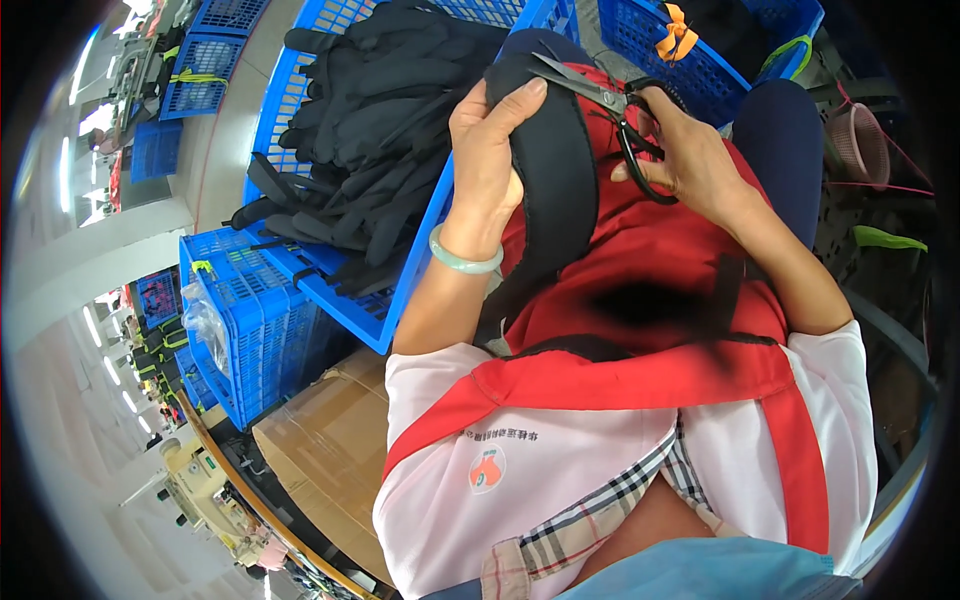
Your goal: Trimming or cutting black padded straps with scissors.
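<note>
My left hand [484, 150] grips a curved black fabric strip [556, 185] near its far end, thumb laid on top. The strip hangs down over the red apron [640, 250] on my lap. A pair of scissors [606, 98] with black handles is in my right hand [695, 160], whose fingers pass through the loops. The blades are slightly parted and point left, close to the strip's edge by my left thumb. Whether they touch a thread there is too small to tell.
At my left, a blue plastic crate [408, 285] holds a heap of similar black strips [385, 130]. Below it stand another blue crate [255, 330] and a cardboard box [335, 455]. Ahead right is a blue crate [690, 75] with an orange ribbon; a pink basket [858, 145] stands farther right.
</note>
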A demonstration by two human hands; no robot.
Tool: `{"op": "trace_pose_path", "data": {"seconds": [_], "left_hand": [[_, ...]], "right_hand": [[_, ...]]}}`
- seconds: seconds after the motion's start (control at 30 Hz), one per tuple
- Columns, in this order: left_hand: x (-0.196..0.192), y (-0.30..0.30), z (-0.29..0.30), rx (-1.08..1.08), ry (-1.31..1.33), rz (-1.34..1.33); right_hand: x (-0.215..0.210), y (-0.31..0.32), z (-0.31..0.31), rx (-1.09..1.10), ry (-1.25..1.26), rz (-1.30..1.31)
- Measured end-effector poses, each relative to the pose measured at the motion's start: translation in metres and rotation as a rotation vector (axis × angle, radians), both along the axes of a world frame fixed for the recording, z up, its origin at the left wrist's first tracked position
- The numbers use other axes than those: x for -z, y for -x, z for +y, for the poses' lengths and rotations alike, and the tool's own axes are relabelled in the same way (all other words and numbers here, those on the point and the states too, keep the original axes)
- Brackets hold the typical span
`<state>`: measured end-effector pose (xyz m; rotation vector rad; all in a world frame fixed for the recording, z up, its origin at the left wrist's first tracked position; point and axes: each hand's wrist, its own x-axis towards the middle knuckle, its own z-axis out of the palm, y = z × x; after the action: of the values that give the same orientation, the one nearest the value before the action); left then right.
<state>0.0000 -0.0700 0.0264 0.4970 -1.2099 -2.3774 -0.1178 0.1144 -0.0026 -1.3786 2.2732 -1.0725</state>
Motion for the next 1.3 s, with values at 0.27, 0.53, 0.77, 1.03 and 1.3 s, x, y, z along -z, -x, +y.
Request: {"op": "trace_pose_path", "data": {"seconds": [0.27,0.53,0.77,1.03,1.3], "left_hand": [[0.0,0.001,-0.002,0.036,0.019,-0.008],[-0.002,0.001,-0.003,0.054,0.028,0.034],[-0.003,0.001,-0.001,0.085,0.077,0.057],[0.0,-0.001,-0.003,0.091,0.077,0.041],[0.002,0.001,-0.001,0.115,0.073,0.055]], "right_hand": [[0.001,0.016,-0.004,0.0,-0.1,-0.328],[-0.009,-0.005,0.002,-0.109,0.057,-0.45],[-0.005,0.0,0.001,-0.128,-0.02,-0.45],[-0.003,0.008,0.004,-0.2,0.005,-0.595],[-0.006,0.012,0.006,-0.247,0.029,-0.602]]}}
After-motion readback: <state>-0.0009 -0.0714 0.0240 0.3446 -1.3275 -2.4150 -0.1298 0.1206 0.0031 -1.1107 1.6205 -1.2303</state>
